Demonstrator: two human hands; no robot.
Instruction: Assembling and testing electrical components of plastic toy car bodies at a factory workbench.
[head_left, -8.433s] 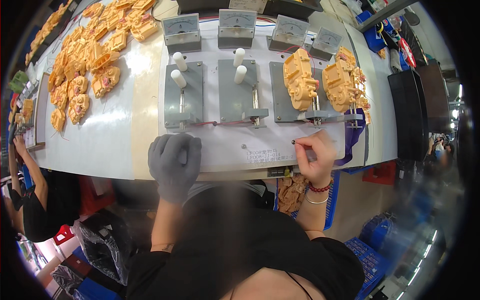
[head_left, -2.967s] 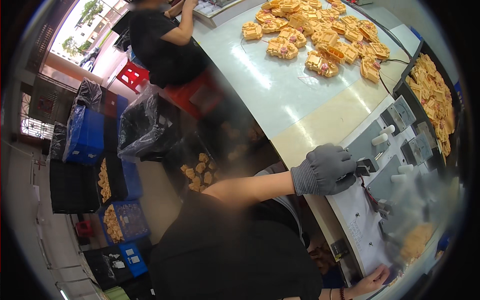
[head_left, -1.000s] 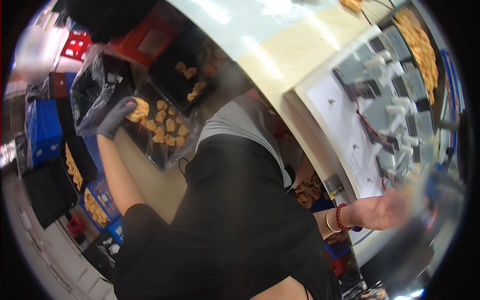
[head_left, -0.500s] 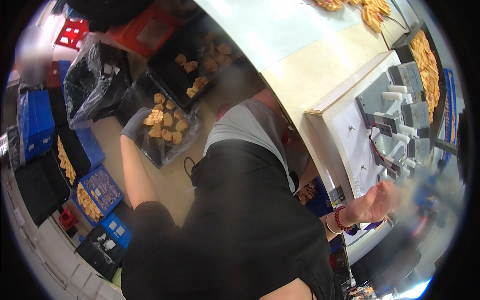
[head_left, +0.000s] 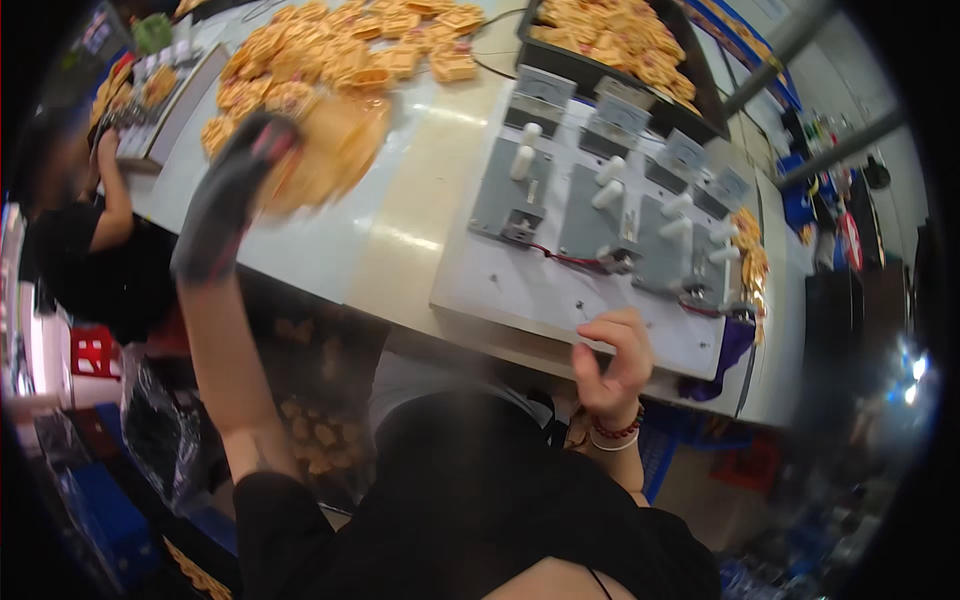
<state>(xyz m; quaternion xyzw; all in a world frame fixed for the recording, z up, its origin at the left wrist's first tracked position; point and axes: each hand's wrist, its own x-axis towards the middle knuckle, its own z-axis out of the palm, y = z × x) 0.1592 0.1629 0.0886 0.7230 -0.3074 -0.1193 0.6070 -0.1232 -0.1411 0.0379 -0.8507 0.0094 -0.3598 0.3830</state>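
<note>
My left hand [head_left: 228,195], in a dark grey glove, is raised over the table and smeared by motion. It grips a yellow-orange plastic piece [head_left: 335,150], too blurred for its shape to show. Just behind it lies a heap of similar yellow-orange pieces [head_left: 330,45]. My right hand [head_left: 615,365], bare with beads at the wrist, hovers by the front edge of a white-topped fixture [head_left: 465,275]. Its fingers are curled but apart, with nothing between them. Grey metal plates, white pegs [head_left: 607,183] and red wires are mounted on that fixture.
A black tray [head_left: 700,120] full of yellow-orange pieces stands behind the fixture. At the far left a co-worker [head_left: 90,225] works at another fixture. Below the table edge, a bin holds more pieces [head_left: 325,435]. Metal poles [head_left: 840,145] cross the right side.
My view has swung from the bins at the left to the table. My left hand has risen from the bin to above the table, carrying the piece. The right hand remains near the fixture.
</note>
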